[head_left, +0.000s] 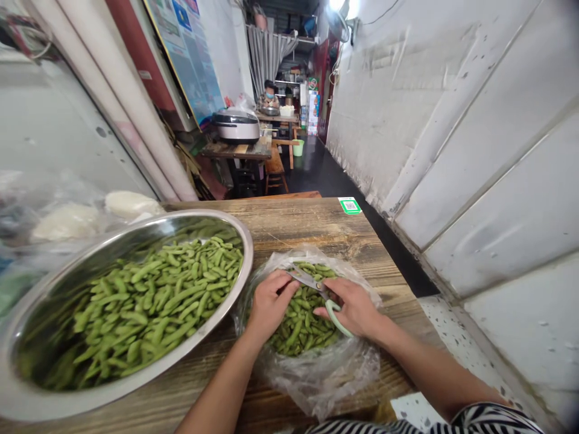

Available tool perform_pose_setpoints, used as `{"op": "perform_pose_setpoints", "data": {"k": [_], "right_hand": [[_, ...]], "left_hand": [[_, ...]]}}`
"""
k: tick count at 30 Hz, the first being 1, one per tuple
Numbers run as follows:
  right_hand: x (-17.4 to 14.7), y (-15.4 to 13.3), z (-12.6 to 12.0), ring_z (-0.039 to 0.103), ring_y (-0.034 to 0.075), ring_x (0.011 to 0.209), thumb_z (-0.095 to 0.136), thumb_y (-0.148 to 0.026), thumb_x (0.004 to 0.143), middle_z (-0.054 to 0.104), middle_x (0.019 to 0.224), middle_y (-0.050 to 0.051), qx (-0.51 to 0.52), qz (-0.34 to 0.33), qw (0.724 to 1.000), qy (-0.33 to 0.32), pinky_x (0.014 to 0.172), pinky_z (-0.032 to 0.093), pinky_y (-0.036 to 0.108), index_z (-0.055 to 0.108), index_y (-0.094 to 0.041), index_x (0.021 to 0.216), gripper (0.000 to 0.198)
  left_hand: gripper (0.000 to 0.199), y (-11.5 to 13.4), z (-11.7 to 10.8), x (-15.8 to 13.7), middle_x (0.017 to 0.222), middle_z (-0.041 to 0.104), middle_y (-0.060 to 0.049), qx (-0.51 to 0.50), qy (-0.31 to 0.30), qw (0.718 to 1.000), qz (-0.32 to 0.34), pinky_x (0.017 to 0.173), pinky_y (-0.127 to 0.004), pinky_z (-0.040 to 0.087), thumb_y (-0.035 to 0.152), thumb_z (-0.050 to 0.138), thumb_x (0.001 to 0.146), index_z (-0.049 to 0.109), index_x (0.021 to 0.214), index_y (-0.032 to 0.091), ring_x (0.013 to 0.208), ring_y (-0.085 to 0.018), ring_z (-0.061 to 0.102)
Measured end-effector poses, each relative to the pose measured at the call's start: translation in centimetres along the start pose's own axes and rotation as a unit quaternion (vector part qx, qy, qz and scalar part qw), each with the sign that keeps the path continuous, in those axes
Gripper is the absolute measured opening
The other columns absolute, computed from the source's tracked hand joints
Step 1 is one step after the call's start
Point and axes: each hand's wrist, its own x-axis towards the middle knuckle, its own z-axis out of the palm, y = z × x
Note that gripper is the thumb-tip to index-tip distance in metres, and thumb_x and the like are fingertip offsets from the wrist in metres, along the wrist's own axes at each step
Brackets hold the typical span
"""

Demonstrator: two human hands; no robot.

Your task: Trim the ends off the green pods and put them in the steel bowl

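In my right hand (350, 306) is a pair of scissors (309, 279) with pale green handles, its blades parted and pointing left. My left hand (272, 301) is closed in a pinch at the blade tips; what sits between the fingers is too small to make out. Both hands are over a clear plastic bag (316, 380), its mouth spread wide, with green edamame pods (296, 325) inside. To the left, a large metal basin (246, 247) holds a heap of more edamame pods (158, 289).
Everything stands on a wooden table (289, 223) with a green QR-code sticker (350, 206) at its far corner. Plastic bags of something white (67, 222) lie behind the basin. Farther off are a cooker (236, 125) on another table and a seated person (269, 96). A wall runs along the right.
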Motion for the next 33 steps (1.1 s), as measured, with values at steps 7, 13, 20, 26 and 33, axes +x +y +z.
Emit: {"op": "perform_pose_setpoints", "data": {"k": [7,13,20,26,33], "right_hand": [[-0.1,-0.2,0.3,0.055,0.017,0.061,0.070,-0.056,0.071,0.064,0.079,0.007,0.011,0.016,0.999,-0.026,0.057,0.043,0.026,0.062,-0.015,0.105,0.053],[0.1,-0.4,-0.7,0.055,0.017,0.062,0.065,-0.058,0.075,0.064,0.073,0.006,-0.013,0.001,0.999,-0.048,0.057,0.040,0.025,0.064,-0.015,0.099,0.049],[0.4,0.0,-1.2,0.057,0.019,0.066,0.064,-0.062,0.074,0.066,0.078,0.008,-0.054,-0.009,0.996,-0.068,0.060,0.040,0.027,0.064,-0.014,0.102,0.055],[0.4,0.3,-0.9,0.059,0.020,0.069,0.068,-0.060,0.071,0.068,0.082,0.009,-0.042,-0.018,0.997,-0.057,0.062,0.040,0.027,0.064,-0.014,0.106,0.059],[0.3,0.5,-0.7,0.057,0.018,0.061,0.072,-0.058,0.068,0.067,0.073,0.006,-0.030,-0.027,0.998,-0.045,0.057,0.038,0.025,0.066,-0.013,0.099,0.055]], "left_hand": [[0.021,0.3,-0.1,0.0,0.080,0.065,-0.004,0.023,-0.036,0.999,0.013,0.072,-0.027,0.046,0.025,0.053,0.086,0.069,0.073,0.018,0.078,-0.016,0.060],[0.020,0.0,-0.3,0.0,0.080,0.067,-0.004,0.024,-0.048,0.998,0.020,0.073,-0.028,0.046,0.025,0.054,0.086,0.069,0.074,0.019,0.077,-0.016,0.061],[0.024,-0.2,-0.5,0.0,0.079,0.065,-0.005,0.045,-0.066,0.997,0.017,0.072,-0.028,0.045,0.027,0.052,0.087,0.066,0.070,0.017,0.076,-0.016,0.060],[0.022,-0.1,-0.6,0.1,0.078,0.065,-0.004,0.040,-0.073,0.996,0.020,0.072,-0.028,0.045,0.026,0.053,0.087,0.067,0.073,0.018,0.076,-0.016,0.060],[0.021,0.0,-0.6,0.1,0.080,0.066,-0.005,0.033,-0.065,0.997,0.025,0.073,-0.028,0.046,0.026,0.054,0.086,0.067,0.071,0.018,0.077,-0.017,0.061]]}}
